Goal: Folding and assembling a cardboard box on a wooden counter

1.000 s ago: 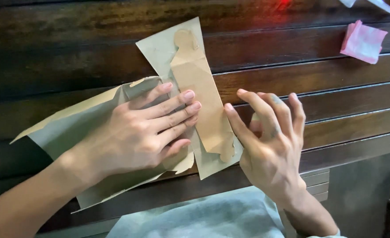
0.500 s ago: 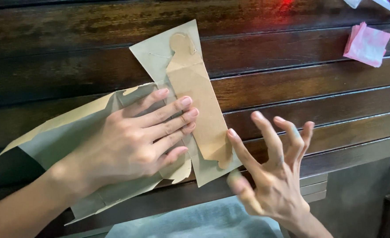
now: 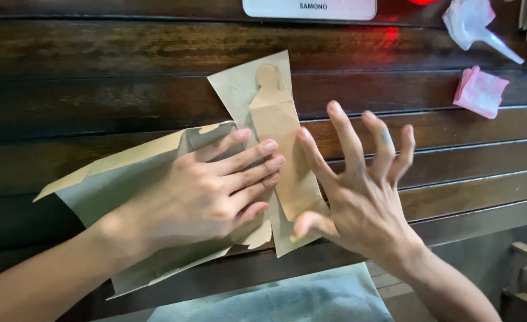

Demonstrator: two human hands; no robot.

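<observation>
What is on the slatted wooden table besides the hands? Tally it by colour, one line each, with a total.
Tan or brown: 2, the large folded paper sheet and the brown cut-out strip
Pink: 1, the crumpled pink paper
White: 2, the crumpled white wrapper and the flat white device
Total: 5

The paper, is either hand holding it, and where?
Neither grips it. The left hand lies flat on the paper, fingers beside the brown strip. The right hand is spread open by the strip's lower end.
</observation>
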